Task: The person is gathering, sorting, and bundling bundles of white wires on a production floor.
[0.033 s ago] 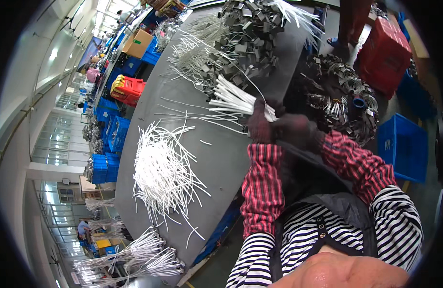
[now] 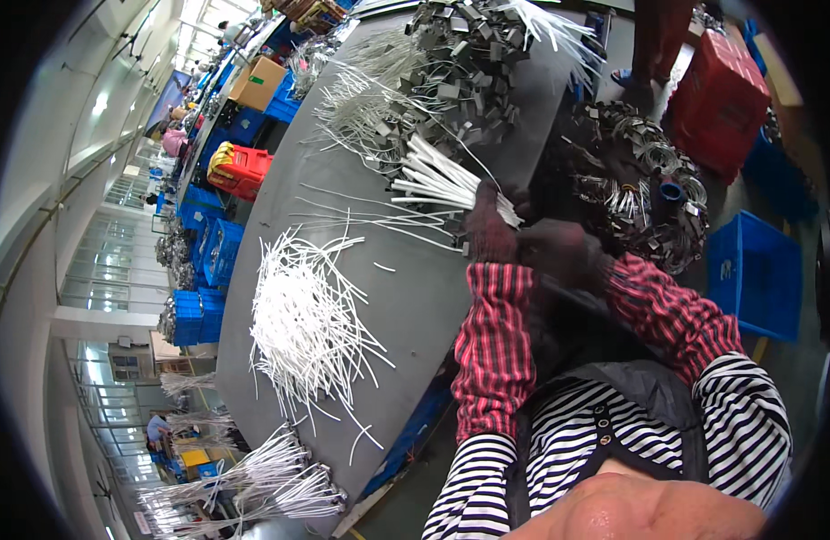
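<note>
My left hand, in a dark glove, is closed around a bundle of white tubes above the grey table. The tubes fan out to the upper left, and their short ends poke out on the right of the hand. My right hand, also gloved in dark cloth, is right beside those ends with its fingers curled. Its fingertips are dark and blurred, so what they hold cannot be made out. A thin wire rises near my left hand. Several thin wires lie on the table left of it.
A loose heap of white tubes lies on the table's left. Farther back are wires with dark, square-ended parts. Coiled cables are piled on the right, near a blue bin and red crates. Another person's leg shows behind.
My right hand has shifted slightly right and down, away from the tube ends. The bundle in my left hand has barely moved.
</note>
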